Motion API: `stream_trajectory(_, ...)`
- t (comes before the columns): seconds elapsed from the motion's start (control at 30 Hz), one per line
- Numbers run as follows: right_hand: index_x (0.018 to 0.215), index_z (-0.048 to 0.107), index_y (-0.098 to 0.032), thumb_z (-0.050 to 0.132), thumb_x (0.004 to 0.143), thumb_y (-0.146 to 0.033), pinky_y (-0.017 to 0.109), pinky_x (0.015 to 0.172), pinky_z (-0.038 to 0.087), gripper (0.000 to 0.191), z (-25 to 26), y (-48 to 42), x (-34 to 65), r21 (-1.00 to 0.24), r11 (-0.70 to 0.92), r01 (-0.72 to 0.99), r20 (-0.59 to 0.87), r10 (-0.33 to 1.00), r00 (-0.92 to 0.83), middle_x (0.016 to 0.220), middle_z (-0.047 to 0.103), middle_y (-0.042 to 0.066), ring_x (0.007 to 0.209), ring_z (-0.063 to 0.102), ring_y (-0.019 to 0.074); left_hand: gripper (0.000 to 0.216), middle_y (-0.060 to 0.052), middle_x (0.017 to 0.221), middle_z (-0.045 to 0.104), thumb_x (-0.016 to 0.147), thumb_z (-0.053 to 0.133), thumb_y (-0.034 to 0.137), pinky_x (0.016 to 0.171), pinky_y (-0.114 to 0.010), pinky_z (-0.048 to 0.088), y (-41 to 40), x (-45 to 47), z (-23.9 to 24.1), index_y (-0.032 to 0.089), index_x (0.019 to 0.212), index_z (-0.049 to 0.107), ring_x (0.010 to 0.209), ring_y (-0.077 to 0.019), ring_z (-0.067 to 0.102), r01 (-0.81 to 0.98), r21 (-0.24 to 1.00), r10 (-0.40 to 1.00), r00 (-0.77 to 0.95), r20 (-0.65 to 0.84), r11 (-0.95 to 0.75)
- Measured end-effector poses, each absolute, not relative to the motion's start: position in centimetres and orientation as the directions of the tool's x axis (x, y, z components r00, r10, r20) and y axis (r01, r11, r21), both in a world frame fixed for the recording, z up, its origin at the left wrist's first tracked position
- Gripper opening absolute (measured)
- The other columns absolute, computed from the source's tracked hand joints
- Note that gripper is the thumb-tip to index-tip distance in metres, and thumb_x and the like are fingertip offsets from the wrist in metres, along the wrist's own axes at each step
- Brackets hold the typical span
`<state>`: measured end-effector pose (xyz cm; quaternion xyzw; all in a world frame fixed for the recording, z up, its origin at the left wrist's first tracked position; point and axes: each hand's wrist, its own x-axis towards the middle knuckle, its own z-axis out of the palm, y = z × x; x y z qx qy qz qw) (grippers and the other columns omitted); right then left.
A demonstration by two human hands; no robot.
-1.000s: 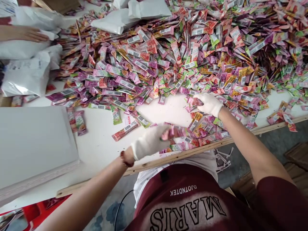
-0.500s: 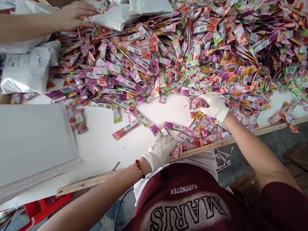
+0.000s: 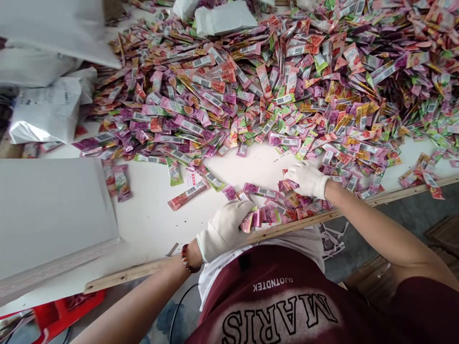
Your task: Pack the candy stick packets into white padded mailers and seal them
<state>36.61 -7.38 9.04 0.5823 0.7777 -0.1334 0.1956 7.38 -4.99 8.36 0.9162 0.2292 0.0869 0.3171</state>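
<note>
A huge heap of small colourful sachets point(image 3: 287, 81), pink, purple, green and orange, covers the far half of a white table point(image 3: 150, 210). My left hand point(image 3: 224, 228), in a white glove, lies curled at the table's near edge with its fingers closed round a small bunch of pink sachets point(image 3: 256, 219). My right hand point(image 3: 306, 179), gloved too, rests palm down on a cluster of sachets point(image 3: 297, 198) close to the edge, fingers bent over them. A red sachet point(image 3: 186, 195) lies alone to the left.
A stack of flat white sheets point(image 3: 50, 215) fills the near left of the table. White plastic bags point(image 3: 46, 112) lie at the far left and another white bag point(image 3: 225, 19) at the top. A wooden strip point(image 3: 143, 270) edges the table. A red crate point(image 3: 68, 308) stands below.
My right hand has slid toward me, pulling sachets to the near edge. My left hand stayed at the edge with its bunch. The other person's hand at the top left has left the view.
</note>
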Motion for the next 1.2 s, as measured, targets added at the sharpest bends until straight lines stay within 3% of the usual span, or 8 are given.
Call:
stream_trajectory(0.23,0.117,0.063,-0.013,0.058,0.079,-0.025,0.039,0.086,0.040,0.040,9.6,-7.6,39.5,0.003,0.095,0.995,-0.328,0.941,-0.089,0.110,0.068,0.014,0.099,0.059,0.0292,0.015,-0.001,0.072,0.061,0.081,0.056,0.024,0.061,-0.027,0.042,-5.1,5.6,7.9,0.020,0.095,0.058,0.063,-0.0139,0.055,0.468,0.632,0.622,0.782,0.030,-0.618)
stream_trajectory(0.4,0.122,0.062,-0.016,0.061,0.076,-0.026,0.038,0.081,0.042,0.047,8.6,-6.9,40.4,0.066,-0.003,0.998,-0.415,0.909,0.030,0.117,0.066,0.014,0.099,0.060,0.0290,0.015,-0.003,0.079,0.066,0.082,0.058,0.033,0.070,-0.032,0.046,-5.9,6.2,7.1,0.020,0.087,0.059,0.070,-0.0175,0.059,0.346,0.621,0.457,0.889,0.021,-0.703)
stream_trajectory(0.53,0.112,0.067,-0.014,0.066,0.071,-0.028,0.041,0.088,0.041,0.043,8.3,-6.9,39.6,0.027,0.071,0.997,-0.335,0.940,-0.058,0.118,0.065,0.016,0.104,0.057,0.0313,0.020,-0.008,0.098,0.069,0.085,0.056,0.028,0.081,-0.038,0.045,-6.6,8.4,7.3,0.017,0.101,0.062,0.083,-0.0213,0.062,0.280,0.550,0.315,0.948,-0.032,-0.787)
stream_trajectory(0.67,0.118,0.065,-0.013,0.063,0.074,-0.029,0.042,0.092,0.040,0.047,9.5,-7.6,40.0,-0.030,0.074,0.997,-0.288,0.954,-0.080,0.112,0.068,0.014,0.101,0.059,0.0303,0.025,-0.010,0.115,0.065,0.085,0.057,0.025,0.081,-0.039,0.042,-6.9,11.9,7.3,0.019,0.108,0.063,0.093,-0.0233,0.062,0.220,0.464,0.185,0.975,-0.120,-0.858)
stream_trajectory(0.8,0.121,0.063,-0.020,0.063,0.071,-0.027,0.034,0.085,0.043,0.050,10.6,-8.9,41.0,-0.239,0.114,0.964,-0.344,0.919,-0.194,0.104,0.072,0.005,0.094,0.063,0.0249,0.016,-0.012,0.110,0.066,0.085,0.054,0.017,0.080,-0.041,0.041,-6.6,14.8,7.1,0.017,0.098,0.063,0.092,-0.0252,0.063,0.231,0.412,0.169,0.969,-0.181,-0.881)
stream_trajectory(0.93,0.110,0.068,-0.023,0.068,0.065,-0.025,0.031,0.079,0.044,0.045,10.0,-10.0,40.6,-0.233,0.114,0.966,-0.485,0.847,-0.217,0.099,0.073,0.003,0.089,0.065,0.0235,0.020,-0.012,0.105,0.067,0.085,0.048,0.008,0.080,-0.041,0.041,-6.6,15.7,6.8,0.015,0.096,0.063,0.092,-0.0255,0.063,0.230,0.393,0.167,0.968,-0.187,-0.890)
stream_trajectory(1.07,0.108,0.067,-0.015,0.065,0.068,-0.025,0.034,0.084,0.045,0.042,9.4,-10.0,40.8,-0.217,0.087,0.972,-0.435,0.883,-0.176,0.107,0.070,0.011,0.097,0.063,0.0265,0.015,-0.012,0.101,0.068,0.083,0.053,0.016,0.083,-0.040,0.043,-6.3,14.8,6.3,0.015,0.094,0.064,0.091,-0.0251,0.062,0.249,0.522,0.259,0.964,-0.055,-0.816)
stream_trajectory(1.2,0.112,0.065,-0.015,0.061,0.071,-0.022,0.034,0.088,0.046,0.042,9.9,-9.5,41.9,-0.346,0.061,0.936,-0.242,0.958,-0.152,0.115,0.067,0.011,0.103,0.061,0.0256,0.012,-0.002,0.072,0.063,0.081,0.062,0.030,0.072,-0.033,0.047,-4.9,13.1,6.3,0.018,0.080,0.060,0.069,-0.0174,0.058,0.338,0.849,0.637,0.771,-0.002,-0.406)
